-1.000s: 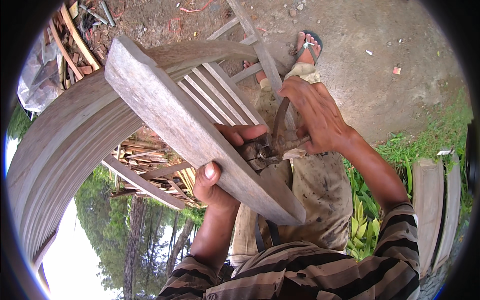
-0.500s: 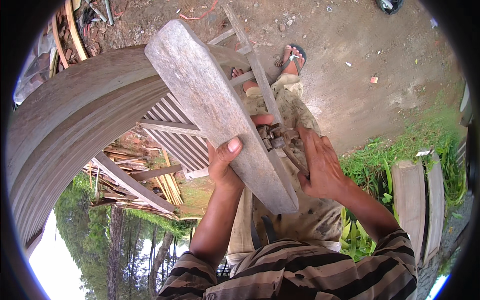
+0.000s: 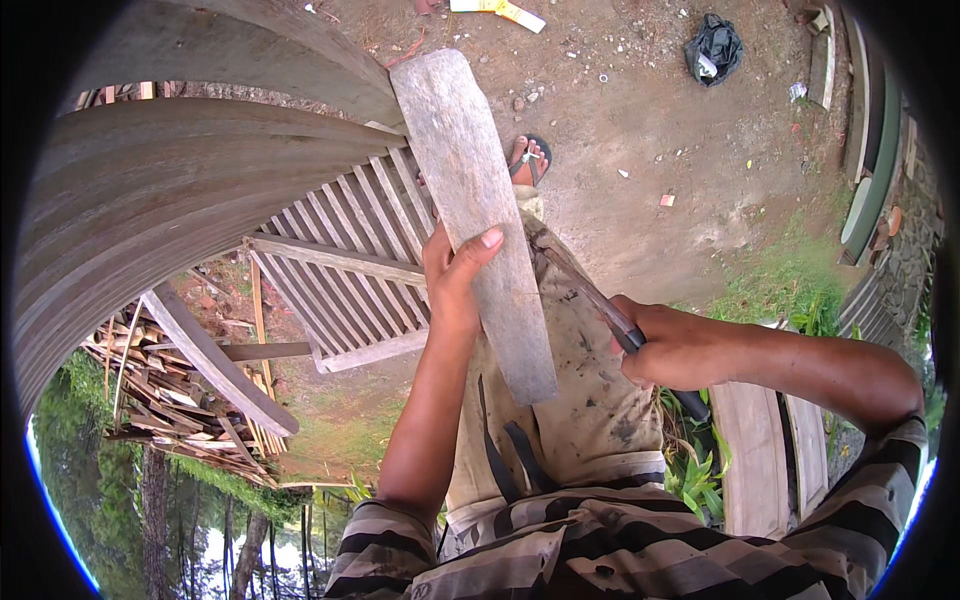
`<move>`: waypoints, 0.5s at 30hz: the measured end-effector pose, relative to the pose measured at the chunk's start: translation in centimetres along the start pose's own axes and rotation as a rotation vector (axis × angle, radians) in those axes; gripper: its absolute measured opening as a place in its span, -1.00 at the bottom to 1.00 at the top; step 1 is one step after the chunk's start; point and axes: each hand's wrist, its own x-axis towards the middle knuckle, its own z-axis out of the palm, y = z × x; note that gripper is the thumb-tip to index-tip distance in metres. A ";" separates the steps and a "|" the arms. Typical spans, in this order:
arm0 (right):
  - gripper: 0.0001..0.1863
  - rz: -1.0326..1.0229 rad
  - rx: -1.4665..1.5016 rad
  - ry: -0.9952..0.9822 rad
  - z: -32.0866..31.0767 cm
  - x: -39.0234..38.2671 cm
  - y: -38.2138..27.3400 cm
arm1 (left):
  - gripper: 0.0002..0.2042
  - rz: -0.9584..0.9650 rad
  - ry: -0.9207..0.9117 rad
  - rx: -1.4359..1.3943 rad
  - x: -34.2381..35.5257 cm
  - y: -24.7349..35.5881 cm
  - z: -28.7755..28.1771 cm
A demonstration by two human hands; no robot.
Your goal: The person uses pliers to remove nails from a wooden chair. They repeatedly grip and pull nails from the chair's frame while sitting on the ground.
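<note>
My left hand (image 3: pixel 452 285) grips the edge of a weathered grey wooden board (image 3: pixel 470 150), its thumb lying across the top face. The board slants up and away from my lap. To its right, my right hand (image 3: pixel 672 345) is closed around a long, slim, brown bar-like tool (image 3: pixel 580 275) with a dark grip. One end of this tool runs to the board's right edge, where its tip is hard to make out. Its dark other end sticks out below my right hand, over the plants.
Large curved wooden boards (image 3: pixel 200 180) stack up on the left, beside a slatted wooden panel (image 3: pixel 345 255). Scrap wood (image 3: pixel 170 400) lies behind it. Planks (image 3: pixel 750 450) rest at my lower right. A black plastic bag (image 3: pixel 713 50) sits on the dirt ground.
The board has turned more upright and shows its broad face. My right hand has gone from spread beside rusty metal parts at the board's edge to gripping the tool's handle.
</note>
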 end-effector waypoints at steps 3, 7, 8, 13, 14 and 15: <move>-0.08 -0.243 -0.135 0.225 1.2 1.3 3.0 | -0.43 0.019 0.004 -0.050 -0.4 0.2 0.1; 0.07 -0.586 -0.145 0.507 2.3 7.0 6.3 | -0.40 0.017 0.006 -0.048 -0.1 -0.1 -0.4; 0.09 -0.648 -0.154 0.584 2.5 8.7 6.8 | -0.39 0.000 0.005 -0.046 -0.3 -0.2 -0.5; 0.18 -0.899 -0.191 0.887 1.5 16.3 7.1 | -0.38 -0.005 0.092 0.056 -0.2 0.1 0.0; 0.19 -0.935 -0.172 0.907 1.4 17.2 6.8 | -0.39 0.002 0.104 0.077 -0.3 0.4 0.2; 0.19 -0.968 -0.156 0.934 1.1 17.9 6.3 | -0.39 0.013 0.109 0.095 -0.4 0.6 0.5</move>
